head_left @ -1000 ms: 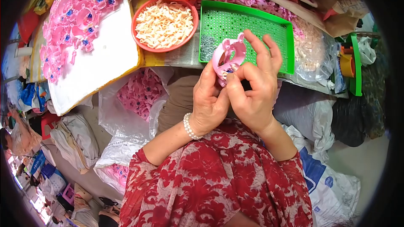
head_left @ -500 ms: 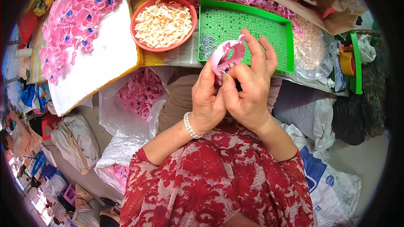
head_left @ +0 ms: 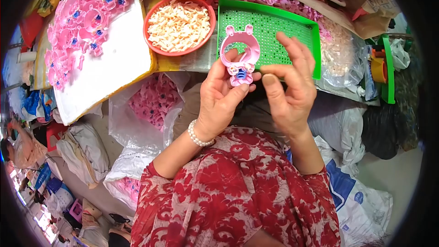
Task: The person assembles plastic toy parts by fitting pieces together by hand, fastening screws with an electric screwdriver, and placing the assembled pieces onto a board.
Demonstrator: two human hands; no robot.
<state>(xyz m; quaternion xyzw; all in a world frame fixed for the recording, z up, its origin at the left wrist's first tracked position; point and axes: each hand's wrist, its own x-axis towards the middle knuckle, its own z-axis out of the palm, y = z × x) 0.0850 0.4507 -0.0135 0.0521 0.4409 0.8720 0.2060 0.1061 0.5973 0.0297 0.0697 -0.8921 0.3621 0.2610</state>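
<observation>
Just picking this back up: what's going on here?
A person's left hand holds a pink animal-shaped piece upright, with a blue part set in its lower end. The right hand is beside it with fingers spread, holding nothing that I can see. Beyond them sit a green tray and a red bowl of pale pieces; similar pink pieces are heaped on the white board to the left.

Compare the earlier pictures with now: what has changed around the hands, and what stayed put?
The pink piece has turned to face the camera, its blue part now showing clearly. The right hand has moved rightward and appears to have let go; the left hand still holds the piece. The green tray and smaller red bowl stayed put.
</observation>
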